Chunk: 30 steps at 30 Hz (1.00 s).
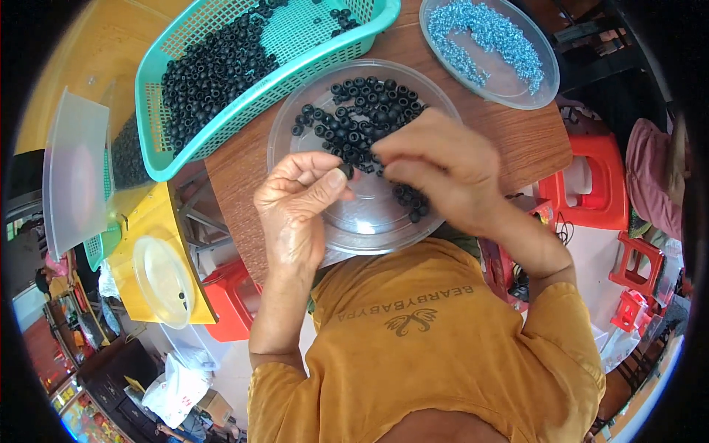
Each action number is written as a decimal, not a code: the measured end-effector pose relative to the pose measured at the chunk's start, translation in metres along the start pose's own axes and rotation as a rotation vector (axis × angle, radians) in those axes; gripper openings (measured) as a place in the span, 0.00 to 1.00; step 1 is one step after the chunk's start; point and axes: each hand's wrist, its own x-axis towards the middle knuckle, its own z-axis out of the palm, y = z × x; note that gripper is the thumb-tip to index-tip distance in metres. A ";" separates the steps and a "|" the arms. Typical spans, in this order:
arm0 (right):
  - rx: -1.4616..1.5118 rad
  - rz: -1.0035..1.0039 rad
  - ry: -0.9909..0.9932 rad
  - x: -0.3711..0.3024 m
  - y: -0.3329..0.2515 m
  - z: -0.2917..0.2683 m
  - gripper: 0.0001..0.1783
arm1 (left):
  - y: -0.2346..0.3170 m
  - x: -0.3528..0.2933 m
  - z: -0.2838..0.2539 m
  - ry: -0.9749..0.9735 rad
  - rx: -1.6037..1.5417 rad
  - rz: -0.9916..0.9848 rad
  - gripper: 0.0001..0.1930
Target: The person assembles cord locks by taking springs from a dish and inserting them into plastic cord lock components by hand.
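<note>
My left hand (295, 196) pinches a small black ring-shaped piece (346, 171) between thumb and fingertips, above a round clear plastic tray (340, 235). Close by on the right, my right hand (447, 166) is smeared by motion. Its fingers are curled together, and I cannot make out what is in them. Loose black pieces (358, 133), rounded with holes, lie in the tray below and beyond both hands. A few more (410, 199) show beside my right wrist, which partly covers the tray's right side.
A teal mesh basket (255, 100) heaped with similar black pieces stands at the far left. At the far right, a round clear tray (545, 55) holds small shiny blue parts. The brown wooden table (524, 148) carries these trays. Red stools (602, 184) stand to the right.
</note>
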 end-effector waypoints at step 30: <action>0.104 0.261 0.041 -0.011 -0.009 0.030 0.06 | -0.022 -0.016 -0.003 -0.010 -0.173 -0.050 0.08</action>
